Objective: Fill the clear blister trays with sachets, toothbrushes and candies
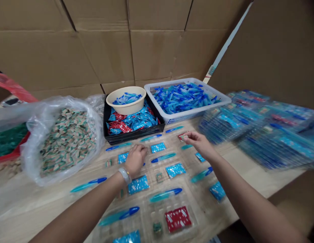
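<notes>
Clear plastic trays lie in rows on the wooden table, many with a blue pen and a blue packet; one near the front has a red packet. Over the middle trays is my left hand, fingers curled down and together, their tips hidden. My right hand pinches a small striped piece beside a red packet at the back right of the rows. Similar small pieces sit in several trays.
Behind the trays stand a black box of packets, a cream bowl and a white basket of pens. At left is a plastic bag of striped pieces; at right, stacked filled trays.
</notes>
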Available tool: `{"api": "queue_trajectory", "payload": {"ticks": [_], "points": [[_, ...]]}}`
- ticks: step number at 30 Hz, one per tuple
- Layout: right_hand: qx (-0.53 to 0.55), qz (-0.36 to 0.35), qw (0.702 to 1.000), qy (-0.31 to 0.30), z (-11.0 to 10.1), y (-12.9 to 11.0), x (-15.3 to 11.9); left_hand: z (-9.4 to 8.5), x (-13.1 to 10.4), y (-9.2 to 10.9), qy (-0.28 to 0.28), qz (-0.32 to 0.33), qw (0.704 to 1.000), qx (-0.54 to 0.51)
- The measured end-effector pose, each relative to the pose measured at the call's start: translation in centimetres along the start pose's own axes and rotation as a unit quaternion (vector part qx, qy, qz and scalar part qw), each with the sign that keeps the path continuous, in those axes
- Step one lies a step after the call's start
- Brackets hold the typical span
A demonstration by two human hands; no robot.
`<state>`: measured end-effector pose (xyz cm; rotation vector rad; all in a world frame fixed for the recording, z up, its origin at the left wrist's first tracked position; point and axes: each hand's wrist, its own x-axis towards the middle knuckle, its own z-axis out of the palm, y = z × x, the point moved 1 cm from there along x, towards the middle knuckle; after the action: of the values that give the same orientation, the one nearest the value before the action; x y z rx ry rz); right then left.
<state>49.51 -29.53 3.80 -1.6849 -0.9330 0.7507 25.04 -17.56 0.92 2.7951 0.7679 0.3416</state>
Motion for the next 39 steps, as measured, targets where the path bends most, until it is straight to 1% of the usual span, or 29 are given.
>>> {"api": "queue_trajectory", "payload": {"ticks": [2, 4, 5, 7, 10, 13, 16, 19, 21, 24, 27, 30, 33, 35, 36, 38, 39], "points": [[-0.066, -0.017, 0.998, 0.001, -0.6, 1.1, 0.9, -0.1, -0.4, 0.0, -0.019, 0.052, 0.998, 0.027], [-0.14, -0.046, 0.989, -0.018, -0.4, 2.2, 1.7, -0.1, -0.8, -0.1, -0.052, 0.099, 0.993, 0.046], [-0.177, -0.066, 0.982, -0.03, -0.1, 2.6, 2.1, -0.1, -1.0, -0.1, -0.068, 0.11, 0.99, 0.054], [-0.248, -0.116, 0.96, -0.053, 0.7, 2.9, 2.9, -0.1, -1.3, -0.1, -0.089, 0.109, 0.988, 0.066], [-0.34, -0.182, 0.918, -0.094, 1.7, 2.4, 3.8, -0.2, -1.6, -0.2, -0.103, 0.102, 0.987, 0.067], [-0.389, -0.197, 0.888, -0.146, 2.1, 1.9, 4.2, -0.3, -1.8, -0.4, -0.111, 0.096, 0.988, 0.054], [-0.418, -0.197, 0.871, -0.168, 2.2, 1.6, 4.2, -0.5, -1.8, -0.8, -0.109, 0.08, 0.991, 0.023], [-0.447, -0.194, 0.86, -0.155, 2.3, 1.4, 3.9, -1.2, -1.5, -1.4, -0.068, 0.01, 0.998, -0.008], [-0.465, -0.188, 0.853, -0.146, 2.5, 1.2, 3.6, -1.8, -1.3, -1.6, -0.05, -0.015, 0.998, -0.017], [-0.485, -0.192, 0.841, -0.141, 2.7, 0.9, 3.1, -2.1, -1.2, -1.4, -0.059, 0.013, 0.998, -0.018], [-0.502, -0.214, 0.828, -0.126, 2.8, 1.1, 2.7, -1.8, -1.2, -1.1, -0.071, 0.035, 0.997, -0.006], [-0.519, -0.221, 0.82, -0.092, 2.6, 1.8, 2.5, -1.2, -1.4, -1.1, -0.072, 0.037, 0.997, 0.003], [-0.531, -0.23, 0.812, -0.082, 2.2, 2.8, 2.2, -1.3, -1.8, -0.8, -0.073, 0.031, 0.997, 0.011], [-0.532, -0.243, 0.809, -0.057, 2.2, 3.1, 2.3, -2.0, -2.2, -0.5, -0.061, 0.03, 0.998, 0.012], [-0.527, -0.25, 0.811, -0.037, 2.5, 3.0, 2.4, -2.4, -2.4, -0.6, -0.044, 0.026, 0.999, 0.01], [-0.505, -0.26, 0.823, -0.015, 3.8, 1.9, 2.5, -3.7, -3.1, -1.1, -0.005, 0.01, 1.0, -0.001], [-0.486, -0.263, 0.833, -0.018, 5.0, 0.9, 2.5, -4.5, -3.6, -1.8, 0.015, -0.004, 1.0, -0.011]]}}
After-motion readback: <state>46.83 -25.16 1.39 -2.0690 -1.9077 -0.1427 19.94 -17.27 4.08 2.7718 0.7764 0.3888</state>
